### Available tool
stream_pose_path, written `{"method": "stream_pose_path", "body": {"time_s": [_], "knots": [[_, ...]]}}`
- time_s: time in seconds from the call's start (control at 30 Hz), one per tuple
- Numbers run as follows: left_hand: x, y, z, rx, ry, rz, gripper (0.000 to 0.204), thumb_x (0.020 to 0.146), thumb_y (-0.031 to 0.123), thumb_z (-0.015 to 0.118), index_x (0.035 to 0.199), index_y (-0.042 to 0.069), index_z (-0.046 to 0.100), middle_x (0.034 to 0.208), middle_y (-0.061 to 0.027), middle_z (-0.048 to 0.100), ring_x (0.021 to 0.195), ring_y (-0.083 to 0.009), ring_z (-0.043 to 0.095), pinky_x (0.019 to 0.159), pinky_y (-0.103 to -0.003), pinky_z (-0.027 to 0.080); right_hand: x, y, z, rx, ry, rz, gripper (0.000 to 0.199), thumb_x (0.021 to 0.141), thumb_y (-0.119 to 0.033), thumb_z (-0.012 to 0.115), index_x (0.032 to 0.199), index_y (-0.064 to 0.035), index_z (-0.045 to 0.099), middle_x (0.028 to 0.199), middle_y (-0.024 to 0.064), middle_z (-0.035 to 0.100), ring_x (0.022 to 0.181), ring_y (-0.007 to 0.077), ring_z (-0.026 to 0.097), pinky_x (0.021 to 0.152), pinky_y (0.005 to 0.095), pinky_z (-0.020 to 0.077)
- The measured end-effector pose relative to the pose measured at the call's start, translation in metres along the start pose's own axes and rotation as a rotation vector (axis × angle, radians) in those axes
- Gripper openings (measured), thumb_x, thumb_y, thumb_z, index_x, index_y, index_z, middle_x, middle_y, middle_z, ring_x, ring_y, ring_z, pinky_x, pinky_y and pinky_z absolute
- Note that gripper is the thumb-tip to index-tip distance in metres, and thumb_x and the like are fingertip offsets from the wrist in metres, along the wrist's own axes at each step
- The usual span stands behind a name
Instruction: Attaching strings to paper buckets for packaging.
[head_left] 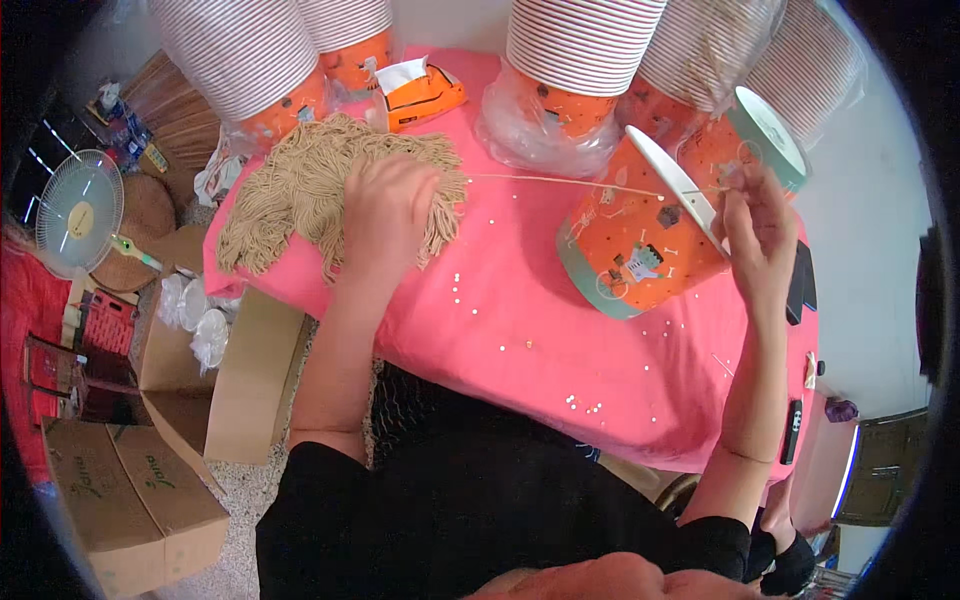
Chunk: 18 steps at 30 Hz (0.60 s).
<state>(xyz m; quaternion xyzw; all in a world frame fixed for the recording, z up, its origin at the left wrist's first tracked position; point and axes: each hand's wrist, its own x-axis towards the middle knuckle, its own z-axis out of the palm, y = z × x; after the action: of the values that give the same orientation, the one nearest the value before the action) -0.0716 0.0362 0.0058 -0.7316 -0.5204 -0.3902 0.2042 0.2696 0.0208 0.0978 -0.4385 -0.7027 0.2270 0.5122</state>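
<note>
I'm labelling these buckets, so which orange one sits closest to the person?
The front bucket, tipped with its white rim toward the right hand; the stacked buckets and the bucket behind it sit farther back.

Pink-covered table (pixel 430 325) bears a tan string heap (pixel 300 190). Behind the heap: tissue pack (pixel 425 100), bucket stacks (pixel 240 70); right of it: tilted orange bucket (pixel 625 240), scattered white bits (pixel 457 289).

wall (pixel 880 300): pale grey, right | floor (pixel 250 485): speckled, greyish | table (pixel 510 270): pink-covered
</note>
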Motion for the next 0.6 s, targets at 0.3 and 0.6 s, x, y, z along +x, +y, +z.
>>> {"method": "stream_pose_path", "body": {"time_s": [0.3, 0.6], "knots": [[0.021, 0.125, -0.042, -0.817, -0.177, 0.105, 0.024, 0.083, 0.002, 0.066, 0.108, 0.003, 0.066, 0.084, -0.0112, 0.068, 0.069, -0.0192, 0.066, 0.062, -0.031, 0.052, 0.007, 0.003, 0.021, 0.554, 0.105, -0.077, 0.012, 0.095, -0.006, 0.039, 0.097, -0.0012, 0.049, 0.093, 0.0172, 0.061, 0.055, 0.0157, 0.053, 0.051, 0.0262, 0.0442], [0.008, 0.064, -0.013, -1.771, -0.903, -0.463, 0.030, 0.094, 0.011, 0.055, 0.121, -0.001, 0.053, 0.073, -0.0021, 0.060, 0.066, -0.0087, 0.058, 0.059, -0.024, 0.049, 0.023, 0.021, -0.080, 0.813, 0.113, -0.136, 0.020, 0.097, -0.018, 0.047, 0.105, -0.0010, 0.053, 0.096, 0.0189, 0.067, 0.072, 0.0234, 0.063, 0.073, 0.0324, 0.0477]]}}
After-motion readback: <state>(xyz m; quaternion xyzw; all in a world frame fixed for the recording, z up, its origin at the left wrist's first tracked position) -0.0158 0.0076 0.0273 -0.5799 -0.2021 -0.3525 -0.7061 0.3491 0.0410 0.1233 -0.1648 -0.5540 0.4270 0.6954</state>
